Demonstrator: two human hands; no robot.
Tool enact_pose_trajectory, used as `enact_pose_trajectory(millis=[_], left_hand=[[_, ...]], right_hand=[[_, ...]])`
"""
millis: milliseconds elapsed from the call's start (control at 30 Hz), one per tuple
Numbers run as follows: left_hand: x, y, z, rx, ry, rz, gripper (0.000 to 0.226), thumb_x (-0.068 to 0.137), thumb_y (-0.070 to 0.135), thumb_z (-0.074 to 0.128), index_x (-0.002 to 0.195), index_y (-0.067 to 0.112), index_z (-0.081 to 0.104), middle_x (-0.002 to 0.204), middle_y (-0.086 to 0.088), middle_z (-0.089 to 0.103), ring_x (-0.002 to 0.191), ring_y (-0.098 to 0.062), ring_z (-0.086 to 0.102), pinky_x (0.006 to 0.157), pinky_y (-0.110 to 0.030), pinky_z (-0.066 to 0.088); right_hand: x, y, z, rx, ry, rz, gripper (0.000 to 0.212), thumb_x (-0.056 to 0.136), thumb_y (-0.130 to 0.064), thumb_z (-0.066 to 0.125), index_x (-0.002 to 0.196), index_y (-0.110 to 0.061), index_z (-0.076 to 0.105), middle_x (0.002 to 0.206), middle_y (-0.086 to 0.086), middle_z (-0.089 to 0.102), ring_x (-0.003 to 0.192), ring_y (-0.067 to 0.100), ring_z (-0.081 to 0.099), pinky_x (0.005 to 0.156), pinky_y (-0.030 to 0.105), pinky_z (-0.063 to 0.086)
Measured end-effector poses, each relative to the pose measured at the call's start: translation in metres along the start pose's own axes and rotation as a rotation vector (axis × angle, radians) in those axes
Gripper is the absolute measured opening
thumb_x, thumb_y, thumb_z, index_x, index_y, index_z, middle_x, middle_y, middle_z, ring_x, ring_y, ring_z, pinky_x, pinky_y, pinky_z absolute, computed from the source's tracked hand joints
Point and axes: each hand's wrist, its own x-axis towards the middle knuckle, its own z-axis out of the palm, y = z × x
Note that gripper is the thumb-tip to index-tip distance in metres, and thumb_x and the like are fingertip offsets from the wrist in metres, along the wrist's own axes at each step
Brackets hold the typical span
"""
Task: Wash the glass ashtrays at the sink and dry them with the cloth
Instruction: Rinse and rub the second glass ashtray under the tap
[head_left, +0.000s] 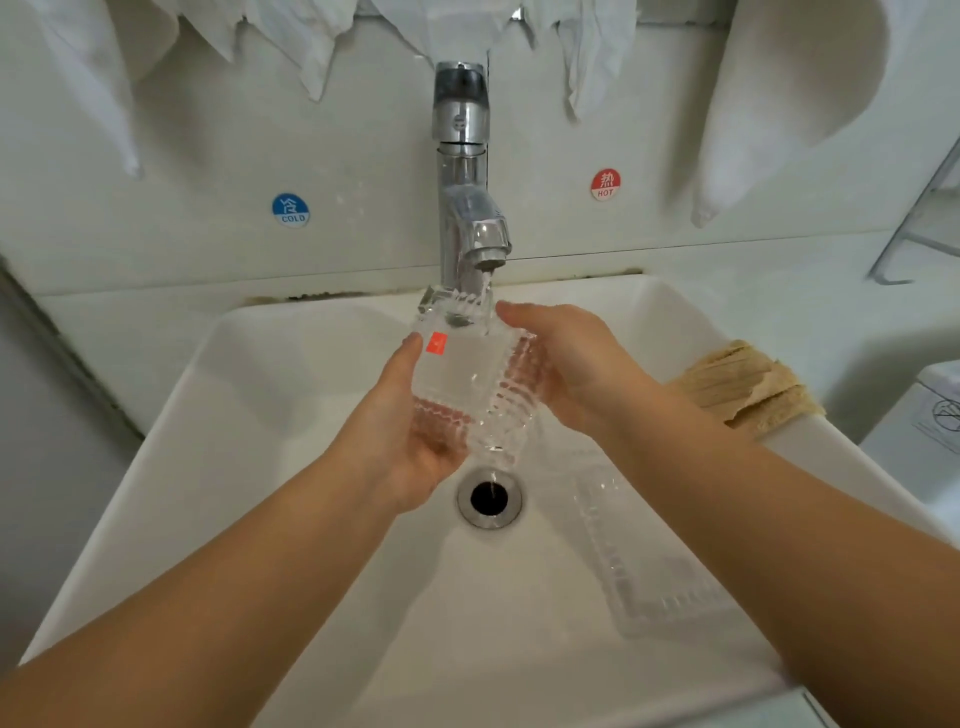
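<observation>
A square cut-glass ashtray (462, 371) with a small red sticker is tilted under the running chrome tap (465, 208), above the white sink (291, 415). My left hand (415, 421) cups it from below and the left, thumb on its face. My right hand (566, 364) grips its right side, fingers behind the glass. Water runs off the ashtray into the drain (489, 498). A second glass ashtray (644, 561) lies in the basin at the right, partly hidden by my right forearm. A tan cloth (748, 387) is draped over the sink's right rim.
White cloths (779, 104) hang on the wall above the tap. Blue COLD (290, 209) and red HOT (605, 184) stickers flank the tap. A white appliance (930, 410) stands right of the sink, with a metal rack (914, 228) above it.
</observation>
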Motion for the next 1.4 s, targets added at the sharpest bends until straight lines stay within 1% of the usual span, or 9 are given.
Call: enact_pose_trajectory(millis=[67, 233, 400, 567, 733, 833, 1033, 1233, 1400], left_hand=[[0.009, 0.005, -0.008, -0.015, 0.061, 0.044, 0.051, 0.086, 0.058, 0.059, 0.121, 0.021, 0.062, 0.108, -0.005, 0.073, 0.097, -0.023, 0.070, 0.090, -0.040, 0.054], [0.015, 0.025, -0.023, 0.113, 0.413, 0.197, 0.104, 0.049, 0.076, 0.070, 0.136, 0.024, 0.049, 0.139, 0.001, 0.055, 0.115, -0.024, 0.060, 0.088, -0.040, 0.049], [0.014, 0.017, -0.016, 0.300, 0.393, 0.291, 0.091, 0.070, 0.069, 0.066, 0.141, 0.016, 0.043, 0.147, -0.009, 0.045, 0.129, -0.034, 0.049, 0.099, -0.047, 0.044], [0.015, 0.014, -0.013, 0.346, 0.355, 0.335, 0.092, 0.070, 0.065, 0.069, 0.141, 0.012, 0.044, 0.151, -0.012, 0.035, 0.136, -0.036, 0.039, 0.105, -0.049, 0.037], [0.017, 0.017, -0.018, 0.330, 0.406, 0.255, 0.086, 0.071, 0.067, 0.068, 0.139, 0.019, 0.046, 0.143, -0.006, 0.050, 0.123, -0.030, 0.053, 0.090, -0.039, 0.044], [0.013, 0.025, -0.023, 0.266, 0.433, 0.230, 0.091, 0.064, 0.073, 0.067, 0.140, 0.028, 0.045, 0.132, 0.000, 0.056, 0.112, -0.026, 0.058, 0.092, -0.042, 0.047], [0.014, 0.017, -0.013, 0.316, 0.407, 0.315, 0.083, 0.077, 0.064, 0.064, 0.145, 0.023, 0.039, 0.145, 0.001, 0.046, 0.125, -0.027, 0.048, 0.088, -0.036, 0.038], [0.013, 0.012, -0.008, 0.360, 0.392, 0.328, 0.080, 0.081, 0.062, 0.061, 0.145, 0.020, 0.039, 0.148, -0.001, 0.043, 0.127, -0.026, 0.046, 0.086, -0.035, 0.036], [0.013, 0.017, -0.014, 0.339, 0.402, 0.238, 0.080, 0.077, 0.069, 0.059, 0.142, 0.023, 0.045, 0.145, -0.001, 0.048, 0.128, -0.027, 0.050, 0.096, -0.041, 0.043]], right_hand=[[-0.004, -0.003, 0.002, -0.107, -0.107, 0.038, 0.026, 0.085, -0.017, 0.070, 0.104, -0.002, 0.061, 0.066, 0.017, 0.058, 0.048, 0.020, 0.054, 0.057, 0.030, 0.053], [-0.015, 0.000, 0.007, -0.386, -0.335, 0.079, 0.034, 0.086, -0.027, 0.069, 0.111, -0.005, 0.062, 0.092, 0.011, 0.061, 0.071, 0.022, 0.064, 0.074, 0.039, 0.060], [-0.019, 0.008, 0.013, -0.653, -0.156, -0.031, 0.060, 0.085, -0.064, 0.051, 0.098, -0.006, 0.060, 0.077, 0.000, 0.059, 0.072, 0.014, 0.059, 0.069, 0.029, 0.051], [-0.015, 0.009, 0.012, -0.585, -0.063, 0.150, 0.074, 0.082, -0.080, 0.030, 0.072, -0.010, 0.054, 0.060, 0.002, 0.050, 0.059, 0.018, 0.053, 0.060, 0.030, 0.047], [-0.009, 0.019, 0.013, -0.549, -0.139, 0.115, 0.067, 0.089, -0.071, 0.031, 0.078, -0.010, 0.056, 0.065, 0.003, 0.056, 0.063, 0.019, 0.056, 0.077, 0.039, 0.056], [-0.007, 0.019, 0.015, -0.450, -0.276, 0.057, 0.059, 0.096, -0.054, 0.043, 0.108, 0.001, 0.061, 0.080, 0.006, 0.061, 0.080, 0.023, 0.061, 0.095, 0.048, 0.051], [-0.014, 0.015, 0.016, -0.596, -0.130, 0.058, 0.063, 0.084, -0.070, 0.046, 0.107, -0.013, 0.059, 0.076, -0.002, 0.053, 0.073, 0.015, 0.054, 0.067, 0.030, 0.047], [-0.010, 0.016, 0.012, -0.433, -0.059, 0.183, 0.067, 0.080, -0.081, 0.033, 0.077, -0.016, 0.051, 0.058, -0.002, 0.047, 0.057, 0.016, 0.048, 0.070, 0.034, 0.054], [-0.011, 0.015, 0.008, -0.237, -0.194, 0.256, 0.059, 0.087, -0.069, 0.041, 0.083, -0.013, 0.061, 0.057, 0.001, 0.057, 0.055, 0.015, 0.058, 0.074, 0.031, 0.054]])
